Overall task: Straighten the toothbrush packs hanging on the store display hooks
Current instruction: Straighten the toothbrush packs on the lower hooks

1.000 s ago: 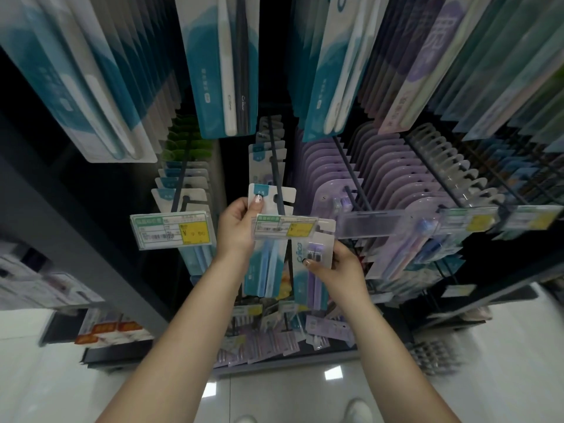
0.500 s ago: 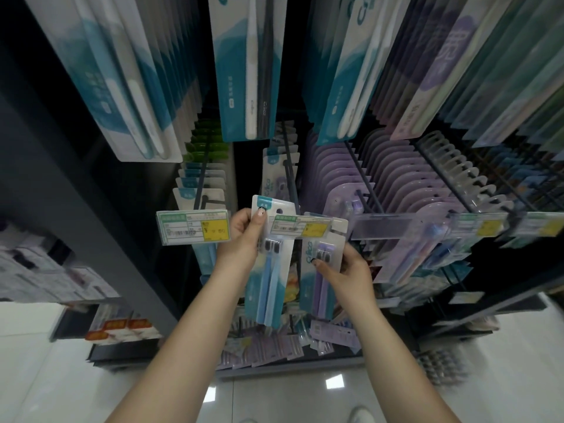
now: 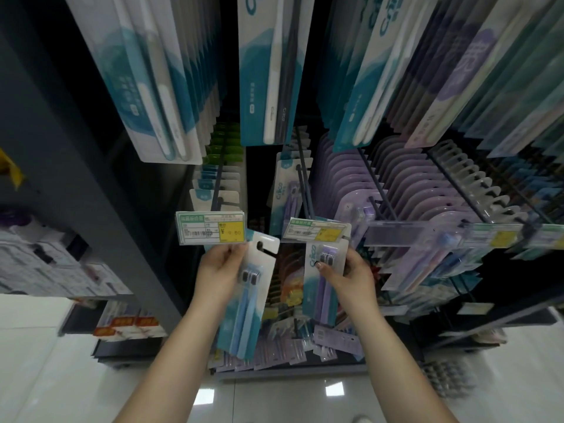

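Observation:
My left hand (image 3: 218,271) grips a blue toothbrush pack (image 3: 248,297) by its left edge; the pack is off the hook and tilted, below the left price tag (image 3: 210,228). My right hand (image 3: 348,274) pinches a purple toothbrush pack (image 3: 323,288) that hangs at the front of the middle hook (image 3: 305,190), just under that hook's price tag (image 3: 316,231). Another purple pack (image 3: 285,196) hangs further back on the same hook.
Rows of purple packs (image 3: 403,190) fill the hooks to the right, green and blue packs (image 3: 219,166) the left hook. Long teal packs (image 3: 268,71) hang overhead. A dark shelf upright (image 3: 91,178) stands left. Lower hooks and white floor (image 3: 45,377) lie below.
My left hand has drawn the blue pack off the middle hook and down to the left. My right hand stays on the purple pack. The view has shifted downward.

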Demonstrator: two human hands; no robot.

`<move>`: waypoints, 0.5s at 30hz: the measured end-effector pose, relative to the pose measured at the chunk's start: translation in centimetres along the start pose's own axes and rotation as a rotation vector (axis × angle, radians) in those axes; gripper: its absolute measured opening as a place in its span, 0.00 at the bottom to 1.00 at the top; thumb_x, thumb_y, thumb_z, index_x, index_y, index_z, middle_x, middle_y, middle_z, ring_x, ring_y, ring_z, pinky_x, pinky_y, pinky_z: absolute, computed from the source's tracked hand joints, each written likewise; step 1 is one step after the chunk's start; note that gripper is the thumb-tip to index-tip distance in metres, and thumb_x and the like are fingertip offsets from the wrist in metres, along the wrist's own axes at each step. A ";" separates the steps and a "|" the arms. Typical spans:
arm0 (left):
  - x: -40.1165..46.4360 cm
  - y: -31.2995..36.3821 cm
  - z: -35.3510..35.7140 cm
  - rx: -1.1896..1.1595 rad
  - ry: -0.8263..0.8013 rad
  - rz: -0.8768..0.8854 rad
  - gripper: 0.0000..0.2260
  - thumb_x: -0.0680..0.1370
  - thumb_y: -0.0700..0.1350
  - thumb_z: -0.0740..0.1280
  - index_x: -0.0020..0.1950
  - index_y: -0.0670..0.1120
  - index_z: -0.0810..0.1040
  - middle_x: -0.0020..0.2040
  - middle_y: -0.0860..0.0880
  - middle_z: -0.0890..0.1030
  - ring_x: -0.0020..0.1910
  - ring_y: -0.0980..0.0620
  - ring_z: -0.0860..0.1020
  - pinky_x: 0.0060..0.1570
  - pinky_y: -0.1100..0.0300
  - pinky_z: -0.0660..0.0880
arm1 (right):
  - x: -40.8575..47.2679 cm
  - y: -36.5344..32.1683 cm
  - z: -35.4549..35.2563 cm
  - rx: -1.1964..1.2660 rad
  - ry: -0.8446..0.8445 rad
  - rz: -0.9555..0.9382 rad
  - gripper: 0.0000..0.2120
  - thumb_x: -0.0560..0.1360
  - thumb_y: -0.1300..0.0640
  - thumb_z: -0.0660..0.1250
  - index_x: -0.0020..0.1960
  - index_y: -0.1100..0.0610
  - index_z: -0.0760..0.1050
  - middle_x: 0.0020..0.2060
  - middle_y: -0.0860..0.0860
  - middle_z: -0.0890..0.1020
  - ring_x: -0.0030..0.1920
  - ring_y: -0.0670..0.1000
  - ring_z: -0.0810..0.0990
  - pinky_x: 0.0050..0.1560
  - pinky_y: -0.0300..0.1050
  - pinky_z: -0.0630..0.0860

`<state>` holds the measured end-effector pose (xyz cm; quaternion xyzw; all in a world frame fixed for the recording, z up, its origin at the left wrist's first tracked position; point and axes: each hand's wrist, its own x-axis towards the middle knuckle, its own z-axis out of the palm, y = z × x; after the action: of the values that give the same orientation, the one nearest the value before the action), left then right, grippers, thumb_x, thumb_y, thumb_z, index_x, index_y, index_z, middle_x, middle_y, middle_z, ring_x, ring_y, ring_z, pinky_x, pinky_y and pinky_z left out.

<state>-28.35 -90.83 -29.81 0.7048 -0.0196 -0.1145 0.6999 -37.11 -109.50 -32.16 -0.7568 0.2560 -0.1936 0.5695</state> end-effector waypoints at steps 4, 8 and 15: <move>-0.7 -0.2 -2.3 -0.025 0.081 0.054 0.10 0.79 0.41 0.61 0.41 0.44 0.78 0.36 0.51 0.81 0.38 0.54 0.78 0.40 0.60 0.73 | -0.2 -0.4 0.6 -0.009 -0.011 -0.012 0.15 0.71 0.64 0.70 0.47 0.46 0.73 0.42 0.36 0.77 0.39 0.28 0.75 0.38 0.20 0.69; -0.9 0.5 -3.6 -0.004 0.126 0.113 0.10 0.80 0.41 0.60 0.43 0.53 0.78 0.36 0.61 0.83 0.37 0.65 0.79 0.41 0.64 0.75 | -0.3 -0.2 1.3 -0.031 -0.051 -0.010 0.12 0.72 0.64 0.70 0.50 0.50 0.74 0.43 0.37 0.78 0.39 0.27 0.75 0.38 0.20 0.69; -0.8 1.6 -4.4 -0.019 0.175 0.193 0.12 0.79 0.39 0.61 0.43 0.54 0.78 0.36 0.63 0.82 0.36 0.67 0.78 0.38 0.68 0.75 | -0.3 -0.1 1.9 -0.050 -0.061 0.001 0.12 0.72 0.63 0.70 0.51 0.51 0.74 0.43 0.38 0.78 0.42 0.32 0.75 0.39 0.25 0.70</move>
<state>-28.09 -86.40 -28.14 0.7001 -0.0253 0.0151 0.7135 -36.27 -107.87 -32.62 -0.7763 0.2437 -0.1634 0.5580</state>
